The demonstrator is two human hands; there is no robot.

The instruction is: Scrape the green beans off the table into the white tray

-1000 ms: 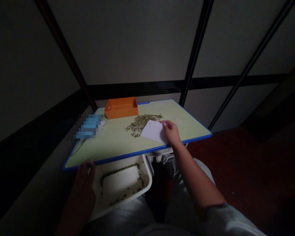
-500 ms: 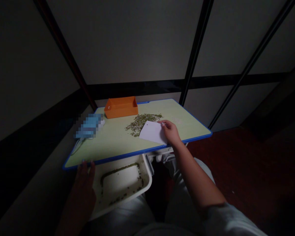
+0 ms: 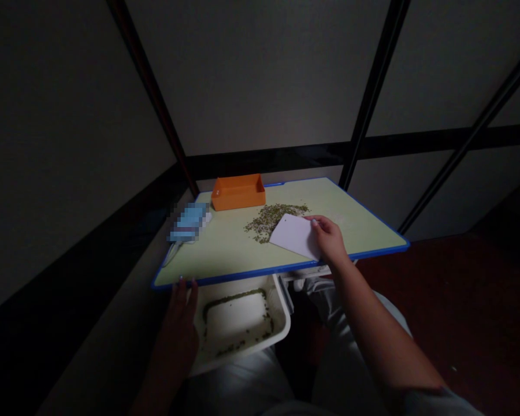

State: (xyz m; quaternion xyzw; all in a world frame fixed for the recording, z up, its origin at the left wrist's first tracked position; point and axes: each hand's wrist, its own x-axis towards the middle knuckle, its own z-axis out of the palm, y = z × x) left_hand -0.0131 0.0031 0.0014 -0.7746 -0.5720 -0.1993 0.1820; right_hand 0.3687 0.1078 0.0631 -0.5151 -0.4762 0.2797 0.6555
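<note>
Reaching up to the near left edge of a pale green surface (image 3: 355,222), a left hand (image 3: 179,326) extends its fingers beside a white bin (image 3: 238,315); dim light leaves it unclear whether that hand grips the bin. A pixelated blue item (image 3: 188,222) sits on the surface's left side. The bin lies below the near edge, small greenish bits along its inner walls, while an orange box (image 3: 238,200) stands at the far left. Right of it, more bits spread in a loose patch (image 3: 271,218), with a white card (image 3: 292,236) at the patch's near right. At right, a right hand (image 3: 329,240) pinches the card by its right end. Good work here likely depends on a low, flat card edge, a light, even stroke that gathers strays without flicking them, and a bin mouth held tight under the edge.
</note>
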